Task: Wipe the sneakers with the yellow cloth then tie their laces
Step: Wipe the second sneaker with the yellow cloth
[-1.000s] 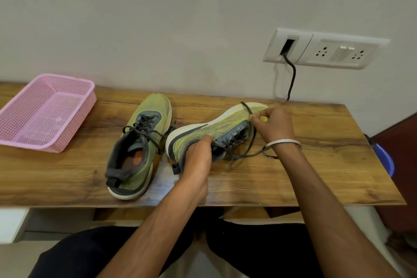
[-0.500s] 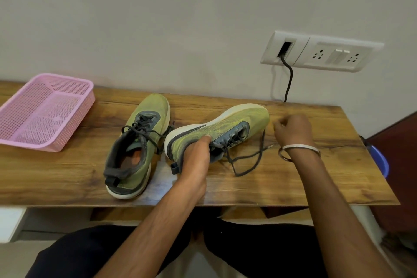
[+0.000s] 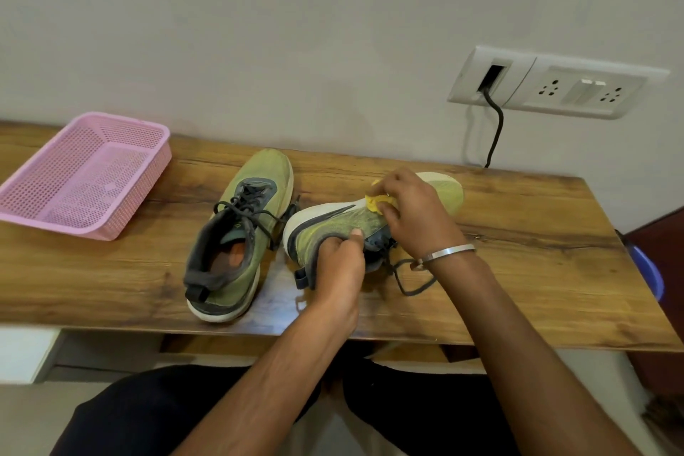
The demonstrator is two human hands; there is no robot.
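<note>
Both grips are closed on their work: the left hand (image 3: 338,265) clamps the heel collar of the olive-green knit sneaker tipped on its side (image 3: 333,229), and the right hand (image 3: 414,211) pinches a crumpled yellow cloth (image 3: 377,201) against that shoe's white midsole, near the middle of its length. From the left of the wooden counter (image 3: 518,233), a pink perforated plastic basket (image 3: 85,174) sits near the wall, nothing visible inside it. Next comes the second olive-green sneaker with grey collar (image 3: 237,237), upright on its sole, toe toward the wall, its dark laces (image 3: 251,211) loose across the tongue. Just beside it lies the tipped shoe, toe pointing right; its dark lace (image 3: 411,281) trails in a loop on the counter under the right wrist, which wears a silver metal bangle (image 3: 448,254). No writing can be read on either shoe. On the wall at right, a white switch-and-socket panel (image 3: 577,89) has a black cable (image 3: 494,133) dropping behind the counter.
</note>
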